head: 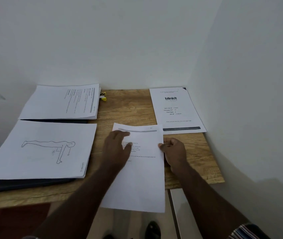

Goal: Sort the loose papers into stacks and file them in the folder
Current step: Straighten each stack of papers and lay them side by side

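Though partly hidden, papers on folder

The table across the middle of the frame is wood or wood-look laminate, light brown with visible grain lines and a matt, faintly sheened surface. The sheet at centre is thin white matt paper with grey print. At left, the plank-drawing stack and, above it, the text stack are the same matt paper, several leaves thick at their edges. Under them the folder looks dark and smooth, with a slight gloss. The blinkit page at upper right is matt paper. The walls are smooth, matt white. A small yellow object looks like glossy plastic.
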